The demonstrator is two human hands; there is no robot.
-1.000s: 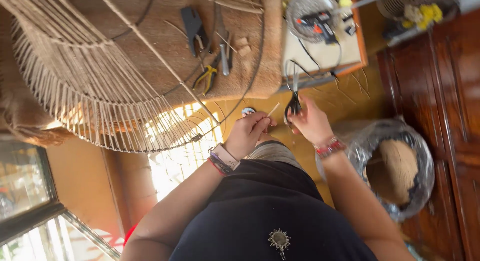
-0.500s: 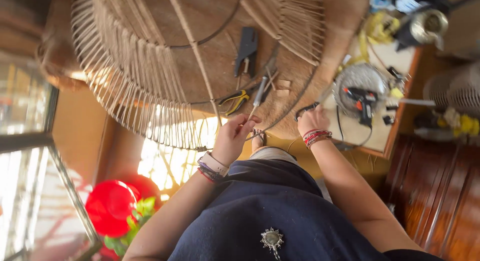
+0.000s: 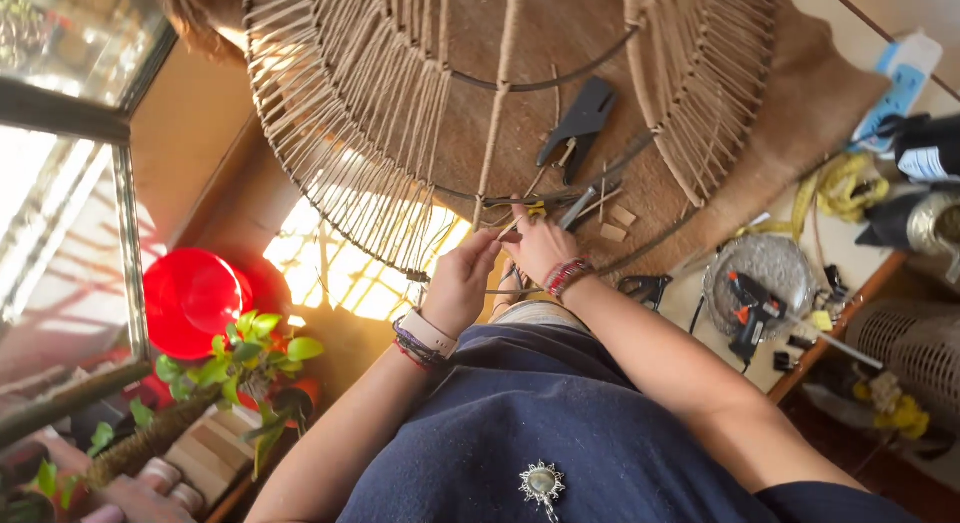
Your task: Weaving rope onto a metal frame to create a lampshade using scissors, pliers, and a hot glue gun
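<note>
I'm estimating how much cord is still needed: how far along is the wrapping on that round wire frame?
Done: the left arc of the wire frame and a band at upper right carry close-set jute strands. In hand: the left hand and right hand meet at the lower rim, pinching what looks like a strand end. Left: the wide middle section is bare apart from one wrapped spoke. Pliers lie unused on the mat.

Far to my right, a dark bottle (image 3: 925,148) lies on its side with a white label (image 3: 928,163) on it. I see no boxes, signs or screens.
</note>
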